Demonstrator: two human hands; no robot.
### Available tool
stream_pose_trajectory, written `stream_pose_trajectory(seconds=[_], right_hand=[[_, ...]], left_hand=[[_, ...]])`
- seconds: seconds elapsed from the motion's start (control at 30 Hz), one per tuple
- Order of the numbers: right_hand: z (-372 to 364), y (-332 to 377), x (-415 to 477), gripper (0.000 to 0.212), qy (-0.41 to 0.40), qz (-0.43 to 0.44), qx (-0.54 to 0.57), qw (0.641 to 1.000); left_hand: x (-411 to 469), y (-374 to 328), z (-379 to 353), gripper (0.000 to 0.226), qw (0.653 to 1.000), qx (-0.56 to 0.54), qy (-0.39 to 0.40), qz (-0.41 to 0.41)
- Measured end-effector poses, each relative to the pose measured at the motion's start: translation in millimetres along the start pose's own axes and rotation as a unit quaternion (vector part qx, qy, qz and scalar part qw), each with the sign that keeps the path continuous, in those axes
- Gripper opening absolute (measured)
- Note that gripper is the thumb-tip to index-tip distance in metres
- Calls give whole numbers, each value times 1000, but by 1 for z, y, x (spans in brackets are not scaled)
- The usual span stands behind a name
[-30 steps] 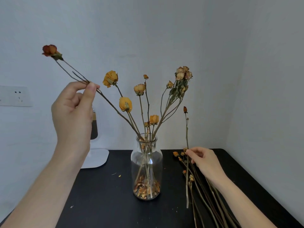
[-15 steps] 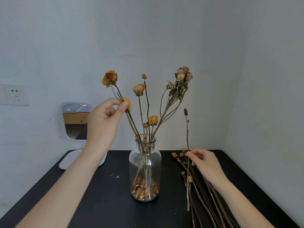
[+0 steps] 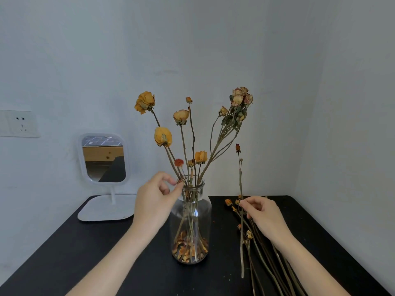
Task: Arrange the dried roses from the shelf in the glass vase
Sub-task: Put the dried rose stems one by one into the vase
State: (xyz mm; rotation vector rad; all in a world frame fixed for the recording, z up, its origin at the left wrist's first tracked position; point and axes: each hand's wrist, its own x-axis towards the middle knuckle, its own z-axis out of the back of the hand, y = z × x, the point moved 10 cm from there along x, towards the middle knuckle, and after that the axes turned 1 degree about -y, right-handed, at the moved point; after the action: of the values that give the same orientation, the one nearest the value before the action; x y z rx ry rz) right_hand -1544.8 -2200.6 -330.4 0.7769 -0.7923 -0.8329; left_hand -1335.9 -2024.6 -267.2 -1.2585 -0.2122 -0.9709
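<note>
A clear glass vase (image 3: 190,212) stands mid-table with several dried yellow and pink roses (image 3: 163,136) rising from it and loose petals at its bottom. My left hand (image 3: 155,196) is at the vase's rim, thumb and finger pinched on the stem of a small red-orange rose (image 3: 179,162) whose head sits just above the rim. My right hand (image 3: 261,213) holds a long thin stem upright with a tiny red bud (image 3: 238,147) at its top. Under that hand lies a pile of dried rose stems (image 3: 269,263) on the table.
The black table (image 3: 85,259) fits into a corner, with a grey wall behind and another on the right. A white stand mirror (image 3: 103,159) is at the back left. A wall socket (image 3: 20,123) sits at the far left.
My left hand has come down from high on the left to the vase's rim, lowering the red rose's stem into the vase. My right hand has stayed holding the bud stem upright.
</note>
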Motion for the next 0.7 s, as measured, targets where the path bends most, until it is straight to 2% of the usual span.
stream_pose_trajectory(seconds=[0.07,0.13,0.2,0.3,0.37,0.57,0.7], right_hand=[[-1,1,0,10,1,-3,-1,1000],[-3,3,1,12,1,-4,2,1000],[-3,6,2,15,0,-3,8,1000],[0,15,6,20,-14,3,33,999],[4,23,11,21,-31,-1,85,996],[27,67,24,14,-81,44,269,959],[49,93,25,15,-138,93,308,937]], left_hand=[[-13,14,3,25,998,-18,-49,23],[-22,26,-3,30,997,-38,-59,44],[-25,33,-21,37,997,-39,-19,59],[-23,39,-52,68,995,10,55,78],[-18,39,-65,79,992,32,83,91],[-9,40,-77,53,983,-85,131,99],[-8,46,-77,55,974,-117,159,110]])
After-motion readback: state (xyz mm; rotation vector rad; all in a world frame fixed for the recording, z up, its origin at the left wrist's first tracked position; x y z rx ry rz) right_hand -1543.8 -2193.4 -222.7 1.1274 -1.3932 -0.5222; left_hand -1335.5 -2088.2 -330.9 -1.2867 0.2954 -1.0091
